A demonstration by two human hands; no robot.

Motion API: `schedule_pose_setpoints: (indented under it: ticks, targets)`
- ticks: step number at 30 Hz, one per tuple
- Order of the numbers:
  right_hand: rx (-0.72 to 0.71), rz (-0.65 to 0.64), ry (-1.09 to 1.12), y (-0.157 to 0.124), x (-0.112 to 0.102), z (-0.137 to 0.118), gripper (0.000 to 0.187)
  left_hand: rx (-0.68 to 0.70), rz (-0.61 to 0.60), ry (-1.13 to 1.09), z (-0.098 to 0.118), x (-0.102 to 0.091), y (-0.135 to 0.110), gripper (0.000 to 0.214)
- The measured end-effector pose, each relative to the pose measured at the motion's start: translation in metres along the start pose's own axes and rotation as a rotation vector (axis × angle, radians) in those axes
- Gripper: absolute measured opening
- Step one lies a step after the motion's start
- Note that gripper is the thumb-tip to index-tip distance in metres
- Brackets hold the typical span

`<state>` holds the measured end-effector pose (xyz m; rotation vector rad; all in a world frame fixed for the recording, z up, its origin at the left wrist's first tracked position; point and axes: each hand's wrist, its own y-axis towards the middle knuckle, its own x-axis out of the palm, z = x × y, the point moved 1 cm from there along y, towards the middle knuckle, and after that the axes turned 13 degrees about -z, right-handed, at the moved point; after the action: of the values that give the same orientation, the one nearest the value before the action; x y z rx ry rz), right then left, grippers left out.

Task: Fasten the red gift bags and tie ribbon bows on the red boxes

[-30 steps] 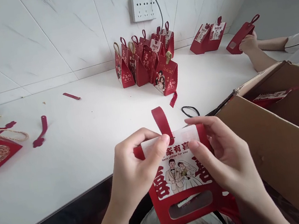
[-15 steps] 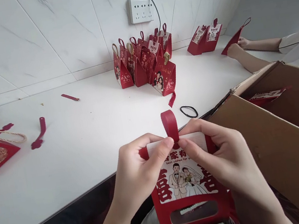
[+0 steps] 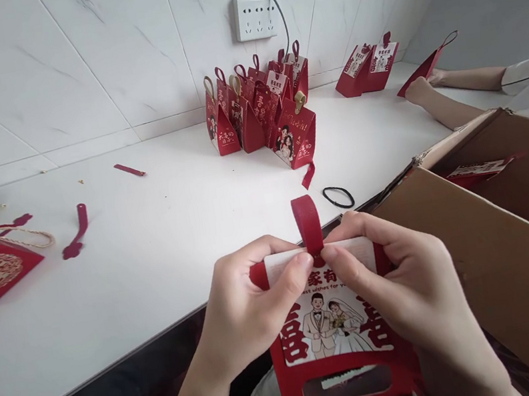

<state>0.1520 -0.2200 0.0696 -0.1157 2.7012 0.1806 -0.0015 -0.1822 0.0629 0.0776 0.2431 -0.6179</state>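
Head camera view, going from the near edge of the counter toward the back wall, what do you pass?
Red box pinched in the left hand and right hand → black hair tie → cluster of folded red boxes → wall socket.

cardboard box (image 3: 499, 267) right; open counter (image 3: 162, 255) left
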Motion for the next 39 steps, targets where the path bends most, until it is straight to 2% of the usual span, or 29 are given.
schedule_pose_setpoints:
  ticks: [3,8,13,22,25,30,35,39]
  targets:
    - [-0.045,0.015,-0.093,0.0,0.0,-0.001,0.009,0.037,0.016,0.018,0.0,-0.002,0.001,0.015]
    - [-0.138,-0.026,-0.23,-0.002,-0.001,-0.005,0.008,0.146,0.169,0.109,0.004,-0.005,-0.001,0.008]
    - [-0.176,-0.101,-0.243,-0.002,-0.003,-0.005,0.006,0.224,0.18,0.159,0.009,-0.003,-0.002,0.01]
    - [-0.166,-0.085,-0.213,0.001,-0.003,-0.003,0.009,0.086,0.13,0.044,0.006,0.002,0.003,0.014]
    - [-0.136,-0.098,-0.204,0.002,-0.003,-0.002,0.007,0.118,0.18,0.072,0.007,0.003,0.005,0.018]
    - [-0.046,-0.158,-0.133,0.005,-0.006,-0.001,0.006,0.164,0.147,0.056,0.01,0.002,0.008,0.016]
    - [0.028,-0.06,-0.047,0.005,-0.007,0.001,0.009,0.01,0.031,-0.002,0.009,0.0,0.008,0.015]
    - [0.047,-0.099,0.029,0.006,-0.009,0.0,0.011,-0.025,0.03,0.018,0.009,0.001,0.008,0.017]
